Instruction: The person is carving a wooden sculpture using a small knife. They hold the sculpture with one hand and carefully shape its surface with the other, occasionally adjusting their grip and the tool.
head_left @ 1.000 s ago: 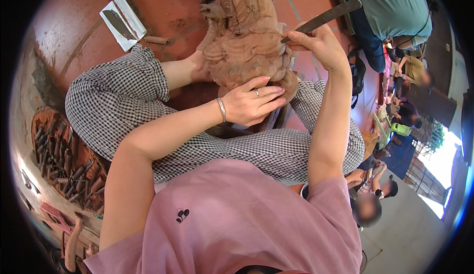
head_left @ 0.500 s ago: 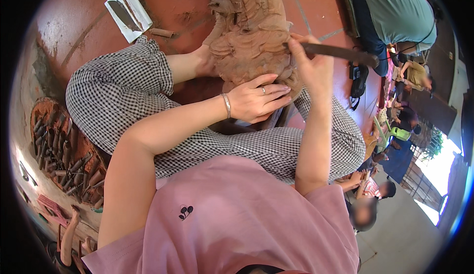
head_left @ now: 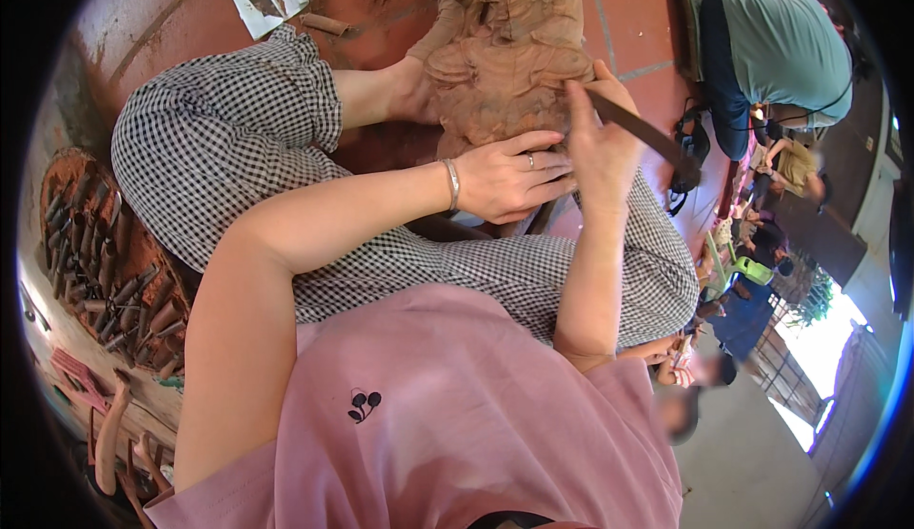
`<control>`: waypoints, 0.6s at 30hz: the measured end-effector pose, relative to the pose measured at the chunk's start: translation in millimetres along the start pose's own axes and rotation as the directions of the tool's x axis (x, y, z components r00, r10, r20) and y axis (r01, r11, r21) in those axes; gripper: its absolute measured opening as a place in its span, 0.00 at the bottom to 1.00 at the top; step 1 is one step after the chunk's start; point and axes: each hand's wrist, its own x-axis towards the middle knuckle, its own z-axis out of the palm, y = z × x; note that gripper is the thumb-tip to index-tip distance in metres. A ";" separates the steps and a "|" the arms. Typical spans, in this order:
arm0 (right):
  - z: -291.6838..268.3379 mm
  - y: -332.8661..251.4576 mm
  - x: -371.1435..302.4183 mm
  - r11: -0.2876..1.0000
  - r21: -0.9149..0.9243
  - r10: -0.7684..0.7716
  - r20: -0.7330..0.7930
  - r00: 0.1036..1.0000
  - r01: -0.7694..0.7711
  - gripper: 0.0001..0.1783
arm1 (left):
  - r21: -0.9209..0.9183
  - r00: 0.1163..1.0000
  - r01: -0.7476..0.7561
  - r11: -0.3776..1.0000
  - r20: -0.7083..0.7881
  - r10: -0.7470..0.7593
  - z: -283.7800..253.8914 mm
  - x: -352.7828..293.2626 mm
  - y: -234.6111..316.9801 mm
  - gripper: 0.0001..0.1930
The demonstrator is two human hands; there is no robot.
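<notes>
Gripping a chisel (head_left: 640, 129), the right hand (head_left: 600, 143) meets the wooden carving (head_left: 505, 62); left-hand fingers (head_left: 547, 162) lie seemingly flat, together.

Carving (head_left: 509, 72) hemmed by knees; chisel tray (head_left: 105, 262) blocks left

The carved figure (head_left: 509, 62) at upper centre is bare, pale reddish wood, matt, its surface rough with cut ridges. The chisel (head_left: 640, 129) gripped in the right hand (head_left: 595, 148) looks like dark, dull metal. A thin metal bangle (head_left: 452, 183) on the left wrist shines. The trousers (head_left: 228, 139) are checked woven cloth; the pink shirt (head_left: 457, 424) is soft, matt cloth. The floor (head_left: 171, 15) at upper left is dusty red tile.
</notes>
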 end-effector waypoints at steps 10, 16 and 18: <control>-4.3 -30.9 4.9 0.950 -0.306 -0.038 0.077 0.996 0.060 0.06 | 0.005 1.000 -0.012 1.000 0.028 0.012 1.4 -2.4 0.4 0.29; -7.8 -12.1 3.9 0.996 -0.084 0.031 0.085 0.996 -0.024 0.07 | 0.008 1.000 -0.011 1.000 0.000 0.011 2.8 -1.4 0.5 0.29; -1.5 -30.8 3.6 0.950 -0.306 -0.047 0.063 0.997 0.065 0.08 | 0.005 0.999 -0.010 1.000 0.041 0.009 3.7 -3.7 0.7 0.29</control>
